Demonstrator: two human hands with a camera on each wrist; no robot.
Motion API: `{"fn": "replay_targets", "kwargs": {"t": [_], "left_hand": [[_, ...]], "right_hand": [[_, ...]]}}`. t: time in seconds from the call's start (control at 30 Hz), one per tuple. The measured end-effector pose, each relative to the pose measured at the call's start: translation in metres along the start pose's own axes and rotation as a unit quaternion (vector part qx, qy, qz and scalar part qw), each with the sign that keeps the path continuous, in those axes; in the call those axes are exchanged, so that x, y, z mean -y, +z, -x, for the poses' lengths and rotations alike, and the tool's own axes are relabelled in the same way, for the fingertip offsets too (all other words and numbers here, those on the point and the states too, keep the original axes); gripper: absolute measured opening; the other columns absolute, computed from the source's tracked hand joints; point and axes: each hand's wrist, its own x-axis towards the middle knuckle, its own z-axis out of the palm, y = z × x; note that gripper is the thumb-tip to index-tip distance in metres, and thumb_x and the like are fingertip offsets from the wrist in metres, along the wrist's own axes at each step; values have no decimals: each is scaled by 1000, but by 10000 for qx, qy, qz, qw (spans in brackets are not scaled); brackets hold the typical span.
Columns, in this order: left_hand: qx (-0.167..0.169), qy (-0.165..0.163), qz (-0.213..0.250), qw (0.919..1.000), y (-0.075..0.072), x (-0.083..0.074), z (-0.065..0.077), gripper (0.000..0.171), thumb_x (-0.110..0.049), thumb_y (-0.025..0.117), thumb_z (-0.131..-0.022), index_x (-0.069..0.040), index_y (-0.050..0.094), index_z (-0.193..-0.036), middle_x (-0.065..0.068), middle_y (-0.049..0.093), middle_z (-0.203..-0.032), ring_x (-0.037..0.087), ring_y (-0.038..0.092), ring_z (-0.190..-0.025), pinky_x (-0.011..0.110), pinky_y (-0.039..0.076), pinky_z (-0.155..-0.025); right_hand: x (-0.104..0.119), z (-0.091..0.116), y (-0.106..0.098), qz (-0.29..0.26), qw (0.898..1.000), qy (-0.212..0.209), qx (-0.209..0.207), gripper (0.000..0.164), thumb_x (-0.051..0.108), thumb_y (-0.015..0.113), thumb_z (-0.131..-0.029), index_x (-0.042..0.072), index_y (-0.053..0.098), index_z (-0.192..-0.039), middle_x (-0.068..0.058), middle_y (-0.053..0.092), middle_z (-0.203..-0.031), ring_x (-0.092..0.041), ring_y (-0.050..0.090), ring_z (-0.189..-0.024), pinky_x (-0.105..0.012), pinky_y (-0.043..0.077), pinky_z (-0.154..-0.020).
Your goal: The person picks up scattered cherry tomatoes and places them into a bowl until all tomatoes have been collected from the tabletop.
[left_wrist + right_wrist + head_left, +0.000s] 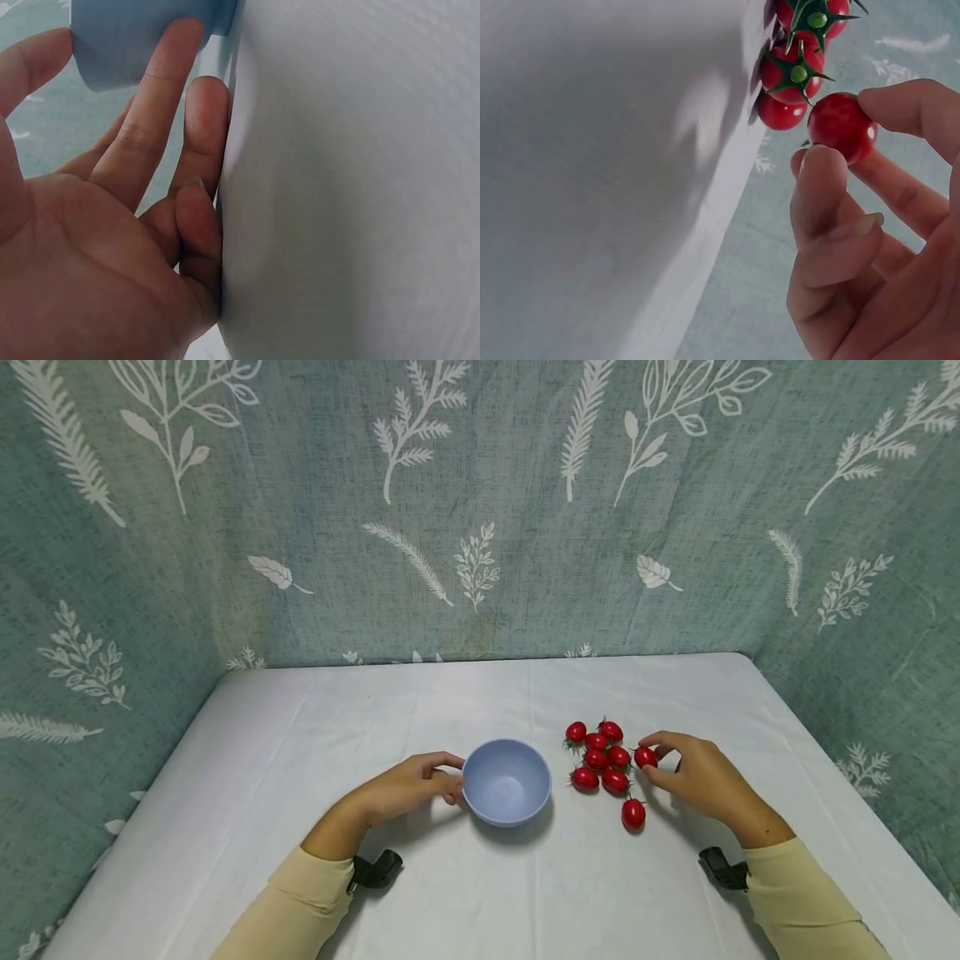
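Observation:
My right hand (693, 774) pinches a red cherry tomato (843, 127) between thumb and fingers, at the right side of a cluster of cherry tomatoes (596, 759). In the right wrist view, other tomatoes with green star-shaped calyxes (798, 73) sit just behind the pinched one. Left of the cluster is a light blue bowl (507, 782), upright, with no contents visible. My left hand (405, 787) touches the bowl's left side. The left wrist view has a fairly straight finger (146, 112) against the blue bowl wall (120, 45), its lower fingers by the tabletop.
A white cloth (450, 893) covers the table. One cherry tomato (633, 815) lies a little nearer than the cluster. Green fabric (315, 527) with white leaf prints hangs behind the table and along both sides. Dark bands with cameras (375, 869) sit at both wrists.

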Motion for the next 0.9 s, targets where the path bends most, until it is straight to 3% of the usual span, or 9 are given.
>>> {"fn": "replay_targets", "kwargs": {"t": [0.4, 0.9], "left_hand": [[14, 14, 27, 10000, 1, 0, 0, 47, -33, 62, -99, -8, 56, -138, 6, 74, -100, 15, 65, -96, 38, 39, -102], [40, 49, 66, 10000, 0, 1, 1, 47, -34, 62, -99, -10, 56, -138, 3, 72, -98, 15, 64, -97, 35, 39, -100]], "right_hand": [[7, 0, 3, 78, 9997, -168, -148, 36, 11, 72, -88, 5, 66, -123, -14, 70, -103, -15, 52, -64, -27, 45, -51], [40, 12, 7, -220, 9962, -735, -413, 38, 11, 77, -87, 10, 67, -124, -8, 70, -114, -5, 50, -60, -23, 45, -51]]}}
